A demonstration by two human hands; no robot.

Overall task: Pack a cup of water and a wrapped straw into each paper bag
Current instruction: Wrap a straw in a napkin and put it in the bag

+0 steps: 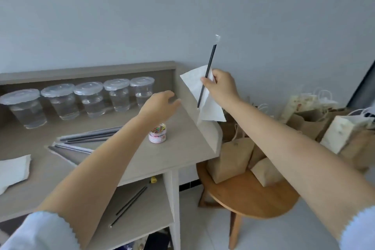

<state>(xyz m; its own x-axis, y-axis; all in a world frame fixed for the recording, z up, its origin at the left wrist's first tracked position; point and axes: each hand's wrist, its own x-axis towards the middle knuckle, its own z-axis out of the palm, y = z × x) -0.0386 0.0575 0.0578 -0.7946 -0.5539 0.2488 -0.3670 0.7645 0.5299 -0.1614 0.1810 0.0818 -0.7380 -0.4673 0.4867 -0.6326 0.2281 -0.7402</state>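
Note:
My right hand point(220, 85) pinches a black wrapped straw point(207, 71) together with a white napkin point(197, 87), held up beyond the desk's right end. My left hand point(160, 104) hovers over the desk with loosely curled fingers, holding nothing. Several lidded clear cups of water point(91, 99) stand in a row along the desk's back. More wrapped straws point(87, 138) lie on the desk in front of the cups. Brown paper bags point(233, 158) sit on a round wooden stool point(253, 201) to the right.
A small jar of coloured clips point(157, 134) stands under my left wrist. Another napkin point(12, 168) lies at the desk's left edge. Two straws point(129, 203) rest on the lower shelf. More bags point(336, 134), brown and white, crowd the floor at far right.

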